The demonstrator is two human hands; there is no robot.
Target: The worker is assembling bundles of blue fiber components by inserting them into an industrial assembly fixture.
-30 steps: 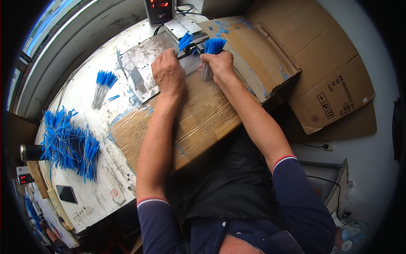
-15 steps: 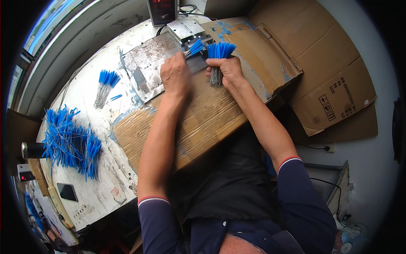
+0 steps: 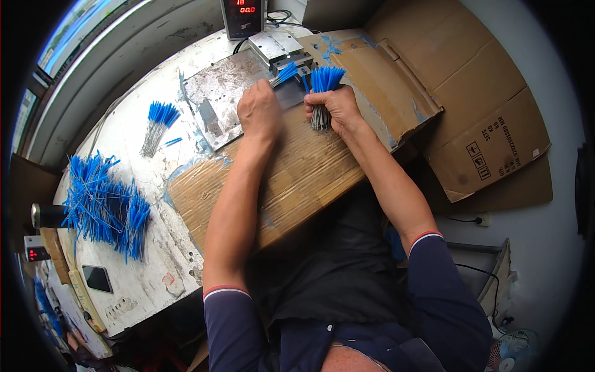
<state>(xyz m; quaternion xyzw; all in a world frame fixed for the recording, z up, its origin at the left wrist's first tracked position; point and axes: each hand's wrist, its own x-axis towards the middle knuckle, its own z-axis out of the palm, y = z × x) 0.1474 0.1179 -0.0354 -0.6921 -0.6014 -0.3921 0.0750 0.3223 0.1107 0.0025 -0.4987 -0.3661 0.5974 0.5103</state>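
My left hand (image 3: 259,113) is closed on a small bunch of blue-tipped wires (image 3: 286,73), their blue ends fanning out beyond my fingers beside a metal fixture (image 3: 292,60). A thick upright bundle of blue-tipped wires (image 3: 326,79) is gripped in my right hand (image 3: 339,106), blue ends up and bare metal stems hanging below the fist. One blue tip (image 3: 305,84) stands apart at the left of that bundle, near my thumb. Both hands are over the far part of a brown cardboard surface (image 3: 291,173). My left fingertips are partly hidden by the hand itself.
A flat metal plate (image 3: 217,93) lies left of the fixture, below a display box with red digits (image 3: 243,18). On the white table (image 3: 167,232) are a sorted bunch (image 3: 161,116), a tangled heap of blue-tipped wires (image 3: 99,198) and a phone (image 3: 97,279). Cardboard flaps (image 3: 483,111) rise at the right.
The view has shifted slightly. My right hand and its bundle are a little lower and farther right, and a single blue tip now shows apart from the bundle. My left hand has barely moved.
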